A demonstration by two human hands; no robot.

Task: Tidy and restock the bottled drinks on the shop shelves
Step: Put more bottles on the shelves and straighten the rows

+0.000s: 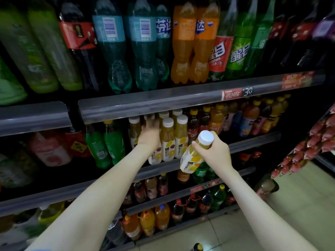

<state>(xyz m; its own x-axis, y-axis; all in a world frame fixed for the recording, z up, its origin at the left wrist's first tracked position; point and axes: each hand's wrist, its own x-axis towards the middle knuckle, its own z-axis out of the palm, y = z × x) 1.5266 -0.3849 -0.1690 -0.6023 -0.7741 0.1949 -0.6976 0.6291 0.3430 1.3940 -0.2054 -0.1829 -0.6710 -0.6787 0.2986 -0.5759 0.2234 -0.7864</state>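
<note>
Juice bottle is gripped by my right hand, base tilted toward the shelf row — left hand is nearer there, its grip I cannot tell.

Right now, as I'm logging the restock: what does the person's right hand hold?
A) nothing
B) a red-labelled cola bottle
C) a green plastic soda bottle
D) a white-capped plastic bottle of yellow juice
D: the right hand grips the white-capped plastic bottle of yellow juice just below its cap, tilted, in front of the shelf, where the left hand reaches among the matching shelf bottles.
</note>
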